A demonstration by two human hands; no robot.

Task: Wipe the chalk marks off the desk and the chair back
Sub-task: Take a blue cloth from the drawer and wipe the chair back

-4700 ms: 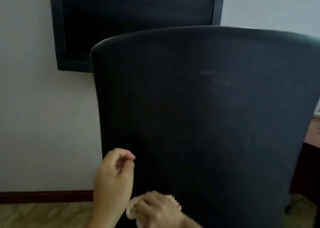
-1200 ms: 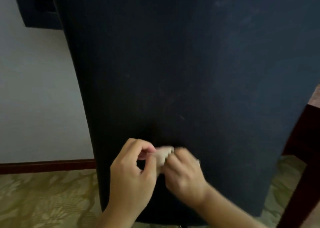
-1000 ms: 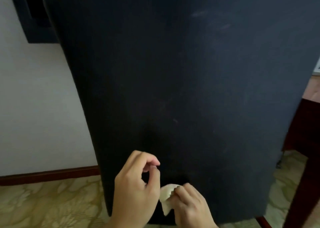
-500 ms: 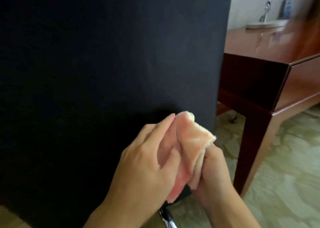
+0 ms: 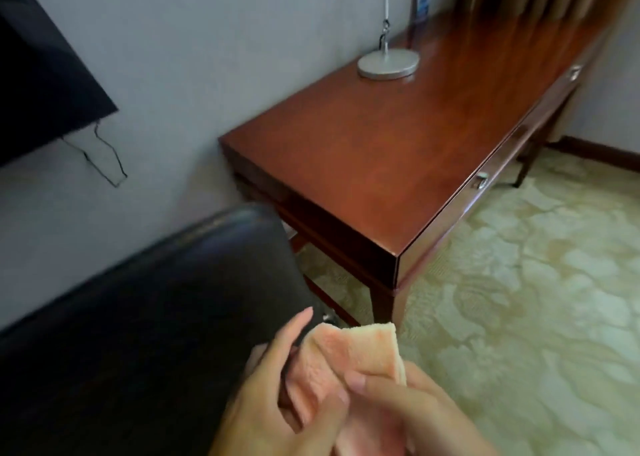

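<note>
Soft daylight, sheen on desk [image 5: 398,151] top far right; my hands & edges blurred, wide-angle bend at corners.

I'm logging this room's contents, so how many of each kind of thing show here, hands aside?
Desk: 1
Chair back: 1
Pink cloth, gripped by both the left hand and the right hand: 1
Lamp base: 1
Wall screen: 1
Drawer handles: 2
Total: 7
</note>
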